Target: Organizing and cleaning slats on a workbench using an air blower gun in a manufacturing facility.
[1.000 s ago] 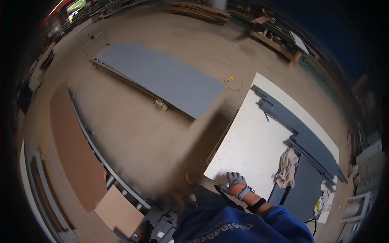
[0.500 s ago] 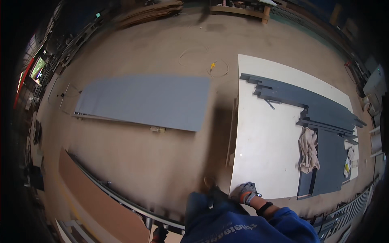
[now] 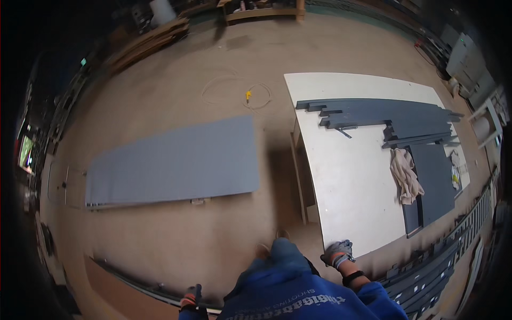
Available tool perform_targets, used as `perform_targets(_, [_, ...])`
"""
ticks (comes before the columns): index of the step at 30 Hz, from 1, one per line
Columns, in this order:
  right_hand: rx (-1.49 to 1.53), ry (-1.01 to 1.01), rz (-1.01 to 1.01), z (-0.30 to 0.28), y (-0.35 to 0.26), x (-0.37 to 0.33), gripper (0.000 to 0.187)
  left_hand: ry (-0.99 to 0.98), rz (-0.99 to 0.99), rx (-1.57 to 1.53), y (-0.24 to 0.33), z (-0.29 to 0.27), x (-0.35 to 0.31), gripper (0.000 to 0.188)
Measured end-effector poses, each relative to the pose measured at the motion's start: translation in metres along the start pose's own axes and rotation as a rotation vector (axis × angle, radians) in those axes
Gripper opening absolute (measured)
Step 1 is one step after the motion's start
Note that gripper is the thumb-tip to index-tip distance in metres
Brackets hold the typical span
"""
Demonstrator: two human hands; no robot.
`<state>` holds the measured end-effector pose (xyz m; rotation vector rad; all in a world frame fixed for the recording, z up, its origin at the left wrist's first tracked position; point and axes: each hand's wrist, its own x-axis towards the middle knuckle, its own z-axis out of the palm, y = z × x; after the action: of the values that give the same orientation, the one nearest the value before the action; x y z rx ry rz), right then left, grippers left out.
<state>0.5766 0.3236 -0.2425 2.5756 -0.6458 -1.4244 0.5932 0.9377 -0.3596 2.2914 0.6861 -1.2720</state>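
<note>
"Where are those hands?"
"Right hand (image 3: 338,253) at the white table (image 3: 357,186), near corner; left hand (image 3: 192,296) near the brown board (image 3: 120,290). Can't tell if either's gripping."
"Anything in the way?"
"Rag (image 3: 406,176) and dark bars (image 3: 368,113) crowd the table's right."

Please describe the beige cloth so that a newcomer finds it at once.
On the large white rectangular tabletop, toward the right, lies a flat dark-grey panel. Along its left edge sits the crumpled beige cloth, its soft pale folds unlike the straight dark pieces nearby.
</note>
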Motion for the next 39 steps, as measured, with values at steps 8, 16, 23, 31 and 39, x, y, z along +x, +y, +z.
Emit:
perform_targets(8, [0.616,-0.185,-0.138,-0.037,-0.007,0.035,0.068,0.458,0.322,0.213,0.158,-0.201,0.100,0.040])
perform_targets(16, [0.749,-0.029,-0.165,-0.189,-0.017,0.083,0.070,-0.063,0.332,-0.315,0.338,-0.202,0.118,0.035])
perform_targets(23, [0.913,0.023,-0.111,-0.257,-0.009,0.103,0.067,-0.187,0.494,0.274,0.399,-0.190,0.080,0.048])
perform_targets(31, [0.916,-0.139,-0.185,-0.324,-0.009,0.144,0.055,-0.050,0.603,0.336,0.573,-0.230,0.162,0.048])
perform_targets(39, [0.647,0.086,-0.149,-0.507,-0.049,0.291,0.042,-0.292,0.346,0.012,0.766,-0.322,0.338,0.054])
